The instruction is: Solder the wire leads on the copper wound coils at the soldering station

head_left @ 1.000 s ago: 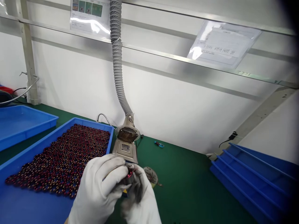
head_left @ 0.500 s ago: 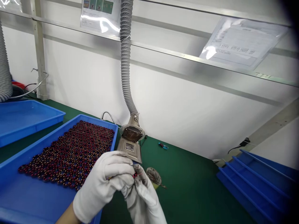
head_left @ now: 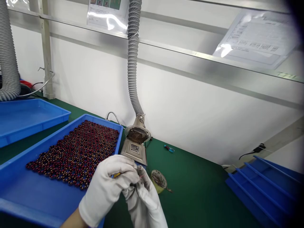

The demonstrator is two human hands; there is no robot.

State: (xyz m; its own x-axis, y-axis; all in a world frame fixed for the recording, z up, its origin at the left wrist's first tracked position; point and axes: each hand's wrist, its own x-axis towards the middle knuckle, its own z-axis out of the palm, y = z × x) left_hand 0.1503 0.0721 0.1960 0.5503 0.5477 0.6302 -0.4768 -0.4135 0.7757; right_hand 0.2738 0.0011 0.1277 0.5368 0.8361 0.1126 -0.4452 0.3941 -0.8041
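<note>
My left hand (head_left: 109, 186), in a white glove, is closed with its fingertips against those of the other hand. A bit of yellow shows between its fingers. My right hand (head_left: 148, 193), gloved with dark-stained fingertips, is pinched at the same spot. The small thing between them is mostly hidden. Just behind the hands stands a metal plate (head_left: 134, 150) under a round extractor head (head_left: 138, 133). To the right of my right hand sits a yellowish cup (head_left: 158, 187) with a stained round top and a stick across its rim.
Left of the hands, a blue tray (head_left: 45, 201) holds rows of small dark red and copper ring-shaped parts (head_left: 80, 152). Another blue tray (head_left: 35, 114) lies farther left. Small pliers (head_left: 169, 148) rest behind; stacked blue trays (head_left: 263, 190) stand right. A grey hose (head_left: 133, 63) hangs above.
The view has shifted slightly, moving the background right. Both hands stay together, turned a little; more yellow shows in my left hand, and the red bit between the fingertips is less visible.
</note>
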